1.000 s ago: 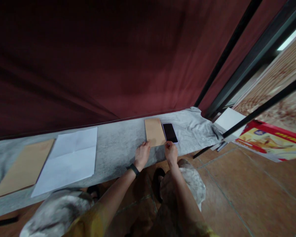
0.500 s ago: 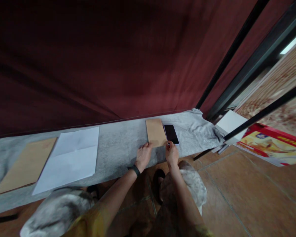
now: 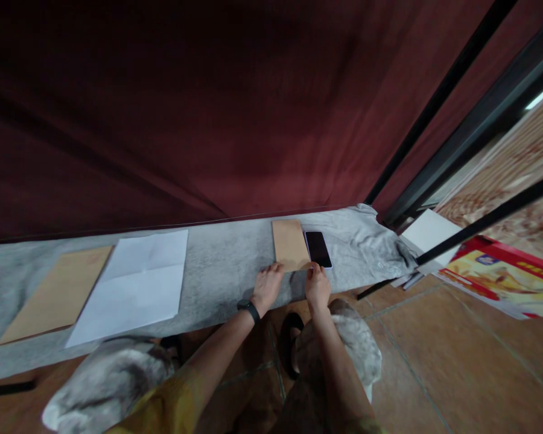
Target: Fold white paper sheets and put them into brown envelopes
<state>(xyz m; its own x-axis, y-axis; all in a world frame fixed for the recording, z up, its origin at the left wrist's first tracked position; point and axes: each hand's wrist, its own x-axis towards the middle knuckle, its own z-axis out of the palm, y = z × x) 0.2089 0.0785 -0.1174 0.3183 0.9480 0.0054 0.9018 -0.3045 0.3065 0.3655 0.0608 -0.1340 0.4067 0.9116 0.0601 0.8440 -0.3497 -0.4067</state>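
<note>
A small brown paper envelope (image 3: 290, 244) lies flat on the grey cloth. My left hand (image 3: 268, 287), with a dark band on its wrist, is closed at the envelope's near left corner. At the near right corner my right hand (image 3: 318, 288) pinches the edge, its fingers bent together. Just right of the envelope is a phone (image 3: 318, 248) with a dark screen and a pale rim. My right fingertips come close to the phone's lower left corner. Whether fingers reach under the paper is hidden.
Creased white paper sheets (image 3: 133, 283) and larger brown envelopes (image 3: 57, 295) lie to the left on the grey cloth (image 3: 224, 265). A dark red curtain (image 3: 235, 138) hangs behind. Black metal bars (image 3: 438, 108) and a red and yellow box (image 3: 502, 274) are at the right.
The view has shifted slightly, so everything appears a little displaced. Both hands stay at the envelope's near corners; the envelope lies much as before.
</note>
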